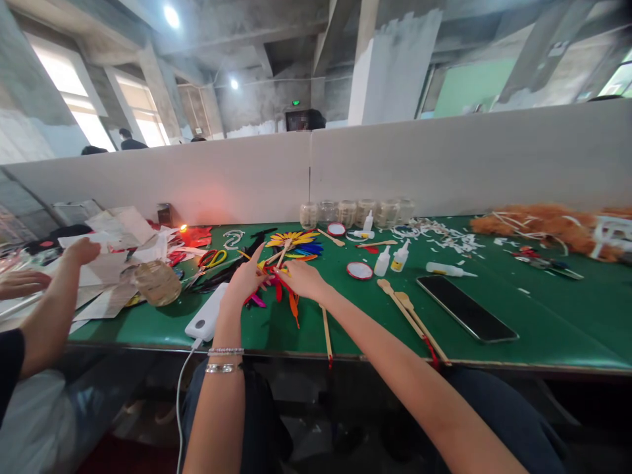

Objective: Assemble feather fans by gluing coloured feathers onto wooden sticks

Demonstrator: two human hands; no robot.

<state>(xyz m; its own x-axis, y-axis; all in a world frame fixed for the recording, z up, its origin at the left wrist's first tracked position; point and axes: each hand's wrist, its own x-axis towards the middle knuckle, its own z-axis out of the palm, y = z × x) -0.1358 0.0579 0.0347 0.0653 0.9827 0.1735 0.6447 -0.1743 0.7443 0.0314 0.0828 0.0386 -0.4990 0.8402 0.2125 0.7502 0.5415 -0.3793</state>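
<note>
My left hand is closed at the left side of a ring of coloured feathers, its index finger pointing up. From the other side my right hand pinches at the middle of the ring, close to the left fingertips. Yellow feathers fan out at the back, blue ones at the right, and orange, red and pink ones at the front. A thin pale stick rises by the right fingertips. The fingers hide the exact grip points. Black feathers lie left of my left hand.
A white power bank with a cable, a jar and yellow-handled scissors lie left. Right are glue bottles, wooden spoons and a phone. Jars line the partition. A co-worker's hand is over papers.
</note>
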